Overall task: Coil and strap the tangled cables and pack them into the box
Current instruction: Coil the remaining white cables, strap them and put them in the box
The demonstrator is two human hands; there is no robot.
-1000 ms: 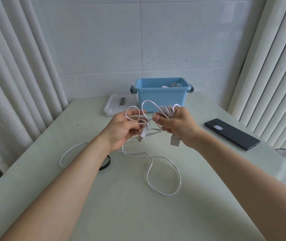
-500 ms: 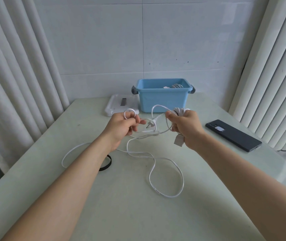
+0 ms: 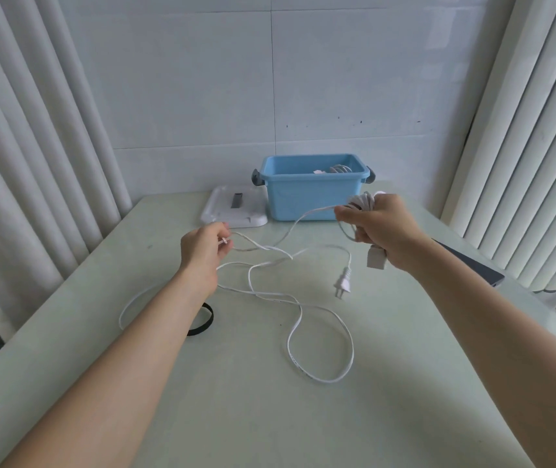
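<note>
Slack should feed evenly, each loop laid flat so no knot tightens (the white two-pin plug point(image 3: 342, 285) lies loose). The left hand point(image 3: 202, 253) pinches the thin white flat cable point(image 3: 298, 300), which sprawls across the pale green table point(image 3: 270, 417); the right hand point(image 3: 383, 228), fingers curled, grips its coiled part near the blue plastic box point(image 3: 313, 199).

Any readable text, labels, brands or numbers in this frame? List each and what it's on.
None legible.
white cable: tiny dark print along the near loop, too small to read.
white lid: dark rectangular patch, no readable characters.
blue box: no marking visible.
</note>
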